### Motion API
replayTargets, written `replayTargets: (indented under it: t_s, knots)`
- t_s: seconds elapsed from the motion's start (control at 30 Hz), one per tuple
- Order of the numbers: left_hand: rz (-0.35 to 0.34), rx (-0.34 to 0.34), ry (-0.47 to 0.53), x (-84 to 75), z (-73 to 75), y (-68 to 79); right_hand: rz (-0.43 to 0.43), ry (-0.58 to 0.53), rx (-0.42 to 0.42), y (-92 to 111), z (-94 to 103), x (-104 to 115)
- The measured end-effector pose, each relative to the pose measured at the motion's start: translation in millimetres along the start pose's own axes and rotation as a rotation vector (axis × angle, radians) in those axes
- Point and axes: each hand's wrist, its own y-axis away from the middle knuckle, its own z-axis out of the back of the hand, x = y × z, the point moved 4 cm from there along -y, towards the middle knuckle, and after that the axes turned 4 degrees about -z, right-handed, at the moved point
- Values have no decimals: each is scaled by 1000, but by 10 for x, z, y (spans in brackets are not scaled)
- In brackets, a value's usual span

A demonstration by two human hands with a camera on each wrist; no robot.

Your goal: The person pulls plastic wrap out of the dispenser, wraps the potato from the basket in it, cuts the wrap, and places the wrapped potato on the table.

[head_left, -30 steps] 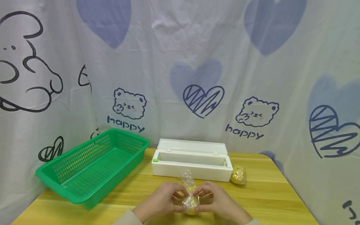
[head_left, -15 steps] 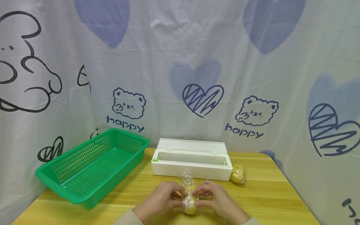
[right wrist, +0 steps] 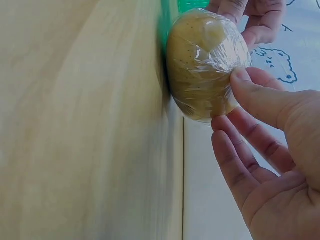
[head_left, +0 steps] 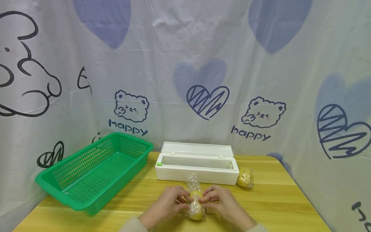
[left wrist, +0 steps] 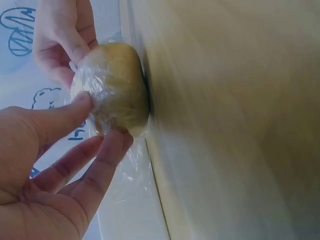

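Note:
A yellow-brown potato [head_left: 197, 211] in clear plastic wrap rests on the table near its front, between both hands. Its dotted skin shows through the film in the right wrist view [right wrist: 192, 65]. A loose tail of plastic wrap [head_left: 192, 183] sticks out from its far end toward the white box. From the left side, my left hand [head_left: 171, 203] pinches the wrapped potato with thumb and fingertips. My right hand [head_left: 222, 205] pinches it from the right in the same manner. In the left wrist view the potato [left wrist: 127, 75] touches the table, and fingertips press the film.
Behind the hands stands a long white box [head_left: 197, 176] with its lid raised and a small green piece at its left end. Another film-wrapped potato [head_left: 245, 178] lies at the box's right end. A green mesh basket [head_left: 94, 204] stands at the left, near a printed curtain [head_left: 174, 38].
Both thumbs have shifted slightly up along the potato, away from its near end, so more of it shows. The potato stays almost in place. The head view has turned a little.

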Motion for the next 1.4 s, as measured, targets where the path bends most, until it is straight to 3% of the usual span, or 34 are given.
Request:
replayTargets:
  t_s: [0.2, 0.5, 0.73, 0.9, 1.2, 1.4]
  knots:
    - [40, 19, -43, -18, -14, -5, -43, 46, -6, -14, 16, 5]
    - [-9, 76, -188, -45, 7, 20, -51, 113, 28, -31, 9, 59]
    - [-12, 74, -161, -32, 29, 13, -55, 178, 41, -60, 18, 78]
    - [-33, 94, -203, -35, -5, 31, -55, 167, 48, -27, 17, 62]
    - [-28, 87, -389, -90, -32, 35, -79, 118, 33, -9, 16, 50]
    - [7, 66, -395, -60, 8, 48, -100, 164, 39, -2, 34, 85]
